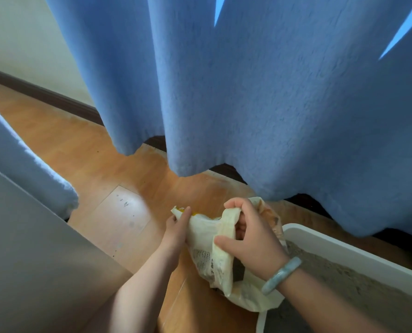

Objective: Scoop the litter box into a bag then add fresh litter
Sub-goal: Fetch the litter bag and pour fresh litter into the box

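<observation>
A cream plastic bag [207,255] with dark print sits on the wooden floor beside the left end of a white litter box [332,246]. Grey-beige litter [359,287] fills the box. My left hand [177,230] pinches the bag's left edge near its top. On the bag's right side, my right hand [253,241] has its fingers curled round a handle loop at the bag's mouth; a pale green bangle circles that wrist. What the bag holds is hidden.
Blue curtains [248,92] hang down to just above the floor behind the bag and box. A grey panel [19,248] stands at the left. Wooden floor [118,179] stretches left toward a dark skirting board [44,94].
</observation>
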`<state>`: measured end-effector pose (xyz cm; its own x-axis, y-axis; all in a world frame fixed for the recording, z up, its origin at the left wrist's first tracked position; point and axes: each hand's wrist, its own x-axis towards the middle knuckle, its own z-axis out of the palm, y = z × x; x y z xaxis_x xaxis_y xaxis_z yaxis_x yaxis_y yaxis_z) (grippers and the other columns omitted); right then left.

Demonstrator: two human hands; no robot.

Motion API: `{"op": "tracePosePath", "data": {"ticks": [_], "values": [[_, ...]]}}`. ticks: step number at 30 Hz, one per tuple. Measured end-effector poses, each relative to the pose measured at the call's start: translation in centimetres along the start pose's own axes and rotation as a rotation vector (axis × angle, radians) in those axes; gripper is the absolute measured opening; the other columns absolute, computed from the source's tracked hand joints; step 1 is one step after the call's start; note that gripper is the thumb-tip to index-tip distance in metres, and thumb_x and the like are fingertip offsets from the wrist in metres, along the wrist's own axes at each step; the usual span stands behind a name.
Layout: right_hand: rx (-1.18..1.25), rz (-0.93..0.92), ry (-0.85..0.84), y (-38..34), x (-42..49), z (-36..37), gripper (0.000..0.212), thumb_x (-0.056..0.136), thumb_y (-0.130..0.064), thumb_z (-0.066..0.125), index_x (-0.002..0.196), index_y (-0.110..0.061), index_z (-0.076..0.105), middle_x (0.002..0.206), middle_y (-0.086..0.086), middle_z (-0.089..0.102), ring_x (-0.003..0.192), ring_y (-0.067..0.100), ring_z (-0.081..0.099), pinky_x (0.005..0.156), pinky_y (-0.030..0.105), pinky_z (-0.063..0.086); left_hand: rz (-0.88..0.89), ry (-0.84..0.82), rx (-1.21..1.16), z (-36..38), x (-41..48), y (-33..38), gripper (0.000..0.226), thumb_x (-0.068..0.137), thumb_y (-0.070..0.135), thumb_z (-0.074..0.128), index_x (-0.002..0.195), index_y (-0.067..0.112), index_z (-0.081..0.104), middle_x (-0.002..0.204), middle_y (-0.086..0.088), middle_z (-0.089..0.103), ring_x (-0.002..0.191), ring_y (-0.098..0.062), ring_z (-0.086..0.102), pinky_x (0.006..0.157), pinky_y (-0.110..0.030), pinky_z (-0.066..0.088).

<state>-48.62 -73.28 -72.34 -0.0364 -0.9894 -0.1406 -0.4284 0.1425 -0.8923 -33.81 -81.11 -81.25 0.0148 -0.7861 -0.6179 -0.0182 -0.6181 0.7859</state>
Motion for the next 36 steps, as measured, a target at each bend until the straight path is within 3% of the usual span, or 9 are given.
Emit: {"op": "tracePosePath", "data": {"ticks": [4, 8, 11, 13, 16, 19, 24, 30, 36], "values": [[0.002, -0.031, 0.021, -0.8, 0.0, -0.9, 0.056, 0.069, -0.018, 0.074, 0.107, -0.045, 0.042, 0.096, -0.005, 0.061, 0.088, 0.01, 0.062, 0.08, 0.037, 0.055, 0.063, 0.065, -0.051, 0.9, -0.2, -0.2, 0.062, 0.082, 0.045, 0.066, 0.13, 0.013, 0.043, 0.116, -0.005, 0.06, 0.1, -0.018, 0.059, 0.081, -0.034, 0.048], [-0.044, -0.068, 0.055, -2.1, -1.1, -2.9, 0.055, 0.07, -0.013, 0.074, 0.106, -0.042, 0.045, 0.093, -0.003, 0.061, 0.085, 0.01, 0.061, 0.077, 0.027, 0.054, 0.244, 0.063, -0.017, 1.9, -2.0, 0.8, 0.079, 0.082, 0.04, 0.068, 0.144, 0.02, 0.023, 0.128, 0.004, 0.046, 0.112, -0.016, 0.05, 0.099, -0.037, 0.044], [-0.062, -0.092, 0.07, -2.9, -2.3, -4.4, 0.056, 0.07, -0.013, 0.074, 0.109, -0.043, 0.045, 0.093, -0.005, 0.06, 0.085, 0.007, 0.061, 0.077, 0.026, 0.054, 0.406, 0.012, 0.026, 2.1, -3.4, 1.7, 0.091, 0.078, 0.047, 0.07, 0.147, 0.035, 0.012, 0.14, 0.011, 0.033, 0.127, -0.013, 0.041, 0.11, -0.04, 0.036], [-0.067, -0.096, 0.076, -3.3, -2.9, -5.2, 0.057, 0.069, -0.016, 0.074, 0.109, -0.045, 0.045, 0.096, -0.008, 0.059, 0.088, 0.007, 0.061, 0.081, 0.032, 0.054, 0.485, -0.019, 0.053, 2.3, -4.5, 2.6, 0.088, 0.075, 0.051, 0.07, 0.145, 0.04, 0.018, 0.148, 0.011, 0.03, 0.133, -0.012, 0.037, 0.111, -0.043, 0.034], [-0.056, -0.115, 0.102, -4.0, -3.8, -6.4, 0.057, 0.064, -0.026, 0.071, 0.109, -0.048, 0.044, 0.096, -0.008, 0.061, 0.091, 0.01, 0.061, 0.085, 0.04, 0.052, 0.602, -0.002, 0.116, 2.8, -6.1, 4.1, 0.071, 0.085, 0.04, 0.065, 0.145, 0.035, 0.028, 0.14, 0.017, 0.032, 0.132, -0.004, 0.03, 0.113, -0.041, 0.03], [-0.06, -0.141, 0.118, -5.1, -4.6, -7.4, 0.057, 0.062, -0.031, 0.068, 0.109, -0.05, 0.043, 0.096, -0.01, 0.062, 0.093, 0.01, 0.061, 0.087, 0.041, 0.051, 0.65, 0.024, 0.173, 3.2, -7.6, 5.4, 0.059, 0.088, 0.042, 0.06, 0.141, 0.035, 0.035, 0.141, 0.012, 0.039, 0.13, -0.01, 0.036, 0.11, -0.042, 0.034], [-0.041, -0.17, 0.156, -5.7, -6.4, -9.7, 0.058, 0.055, -0.039, 0.069, 0.106, -0.053, 0.045, 0.099, -0.009, 0.062, 0.094, 0.014, 0.062, 0.087, 0.043, 0.051, 0.738, 0.068, 0.209, 4.4, -10.5, 6.7, 0.053, 0.088, 0.038, 0.06, 0.137, 0.03, 0.042, 0.127, 0.009, 0.043, 0.118, -0.005, 0.038, 0.099, -0.027, 0.033], [0.106, -0.12, 0.151, -4.3, -8.9, -13.1, 0.056, 0.067, -0.009, 0.079, 0.105, -0.04, 0.05, 0.1, -0.002, 0.063, 0.084, 0.009, 0.064, 0.08, 0.032, 0.054, 0.764, 0.038, 0.379, 6.2, -13.1, 6.4, 0.054, 0.082, 0.054, 0.059, 0.132, 0.042, 0.042, 0.119, 0.004, 0.043, 0.1, -0.005, 0.047, 0.085, -0.025, 0.039], [0.161, -0.035, 0.186, -3.6, -10.4, -14.8, 0.054, 0.072, 0.003, 0.074, 0.11, -0.028, 0.05, 0.103, 0.007, 0.064, 0.085, 0.015, 0.064, 0.081, 0.034, 0.055, 0.785, -0.062, 0.48, 6.9, -14.2, 6.9, 0.056, 0.078, 0.057, 0.062, 0.129, 0.046, 0.041, 0.118, 0.004, 0.042, 0.102, -0.008, 0.049, 0.09, -0.03, 0.046]]}}
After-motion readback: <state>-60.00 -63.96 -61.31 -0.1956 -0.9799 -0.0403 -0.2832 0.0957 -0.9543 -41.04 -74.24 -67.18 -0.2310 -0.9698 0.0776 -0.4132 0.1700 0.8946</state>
